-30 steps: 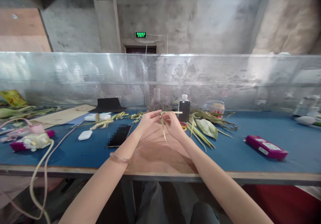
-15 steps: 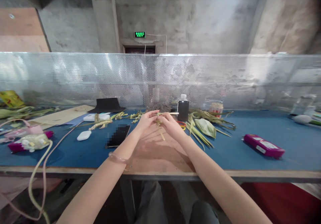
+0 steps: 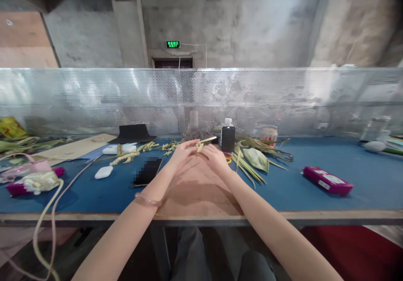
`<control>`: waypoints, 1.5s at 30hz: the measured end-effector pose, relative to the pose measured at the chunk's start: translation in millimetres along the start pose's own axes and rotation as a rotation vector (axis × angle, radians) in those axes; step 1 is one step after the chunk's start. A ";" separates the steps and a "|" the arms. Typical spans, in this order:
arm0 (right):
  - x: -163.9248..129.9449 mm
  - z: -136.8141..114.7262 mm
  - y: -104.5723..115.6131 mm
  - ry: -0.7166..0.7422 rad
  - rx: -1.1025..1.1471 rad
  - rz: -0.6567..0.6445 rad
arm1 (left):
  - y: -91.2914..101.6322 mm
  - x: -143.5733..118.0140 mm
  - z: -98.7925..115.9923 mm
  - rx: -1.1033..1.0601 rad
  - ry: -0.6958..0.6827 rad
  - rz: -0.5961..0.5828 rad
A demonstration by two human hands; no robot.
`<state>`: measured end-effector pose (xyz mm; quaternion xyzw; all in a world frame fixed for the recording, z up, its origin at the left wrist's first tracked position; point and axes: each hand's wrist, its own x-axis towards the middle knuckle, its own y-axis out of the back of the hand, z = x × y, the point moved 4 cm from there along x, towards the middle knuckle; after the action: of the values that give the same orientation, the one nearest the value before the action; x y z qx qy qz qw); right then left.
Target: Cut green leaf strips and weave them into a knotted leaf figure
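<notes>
blue mat (image 3: 315,197) covers the bench below perforated metal screen (image 3: 283,100), concrete wall (image 3: 252,20).

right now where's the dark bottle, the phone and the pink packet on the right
dark bottle (image 3: 227,138), head view, on its dark body.
phone (image 3: 147,171), head view, middle of its screen.
pink packet (image 3: 327,181), head view, middle of its top face.

leaf strip (image 3: 204,141) | pale yellow-green, narrow | pinched between fingers, above table
</notes>
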<state>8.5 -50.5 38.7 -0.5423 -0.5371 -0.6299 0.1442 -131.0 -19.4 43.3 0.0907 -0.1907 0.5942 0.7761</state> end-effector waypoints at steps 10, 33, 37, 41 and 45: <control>-1.5 18.5 -5.8 -0.231 0.144 0.124 | -3.6 -0.4 0.9 0.167 -0.063 -0.046; 1.3 -0.6 1.1 -0.177 0.299 0.200 | 1.9 -3.1 2.9 0.475 -0.169 0.051; 1.3 1.4 1.8 -0.193 0.322 0.206 | -0.6 -3.5 5.7 0.482 -0.178 0.041; 0.9 8.3 -1.4 -0.225 0.323 0.206 | -2.3 -2.8 5.8 0.486 -0.171 0.022; -0.2 16.8 -4.2 -0.294 0.297 0.242 | -1.9 -2.5 5.0 0.473 -0.169 0.013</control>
<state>14.3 -35.0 33.6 -0.6613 -0.5703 -0.4363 0.2169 -130.7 -24.0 47.0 0.3178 -0.1110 0.6178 0.7107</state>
